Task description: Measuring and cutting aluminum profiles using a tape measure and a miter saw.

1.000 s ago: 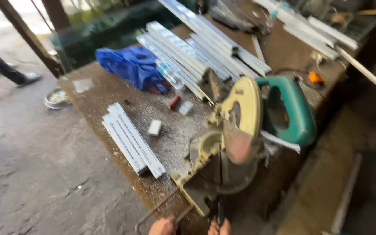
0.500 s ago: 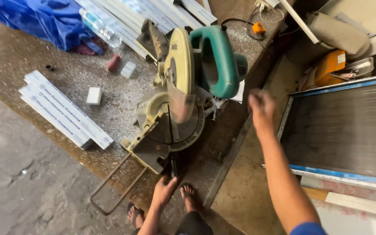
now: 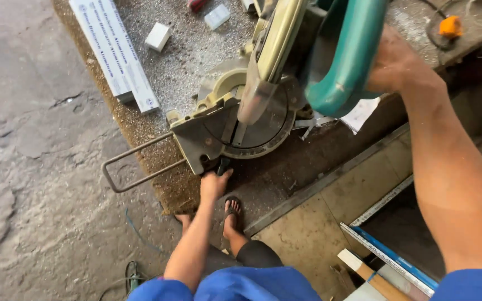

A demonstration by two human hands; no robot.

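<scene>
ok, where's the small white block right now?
In the head view, the small white block lies upper left on the dusty workbench, between the white profile strips and the mitre saw.

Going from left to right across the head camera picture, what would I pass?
Cracked concrete floor → metal wire loop sticking out from the saw → left hand at the saw's front knob → grey round saw base → teal saw handle → right hand gripping it → orange plug.
</scene>
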